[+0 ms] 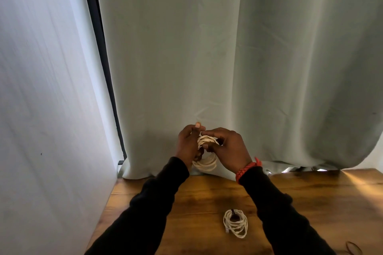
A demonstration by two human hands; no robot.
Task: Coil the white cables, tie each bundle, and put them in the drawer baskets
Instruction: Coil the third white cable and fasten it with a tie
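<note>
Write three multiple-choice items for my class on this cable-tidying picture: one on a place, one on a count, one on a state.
1. Where does the tied coil of white cable lie?
A. On the brown wooden tabletop
B. In a basket
C. On the floor

2. How many white cable coils show?
A. One
B. Two
C. Four

3. What is the state of the white cable coil held up before the grey-green curtain?
A. Lying untouched
B. Gripped by both hands
C. Held by one hand only

Key: 1 A, it rests on the wood between the black sleeves. 2 B, one lies down, one is held. 3 B, the left hand and right hand both curl their fingers round it.
</note>
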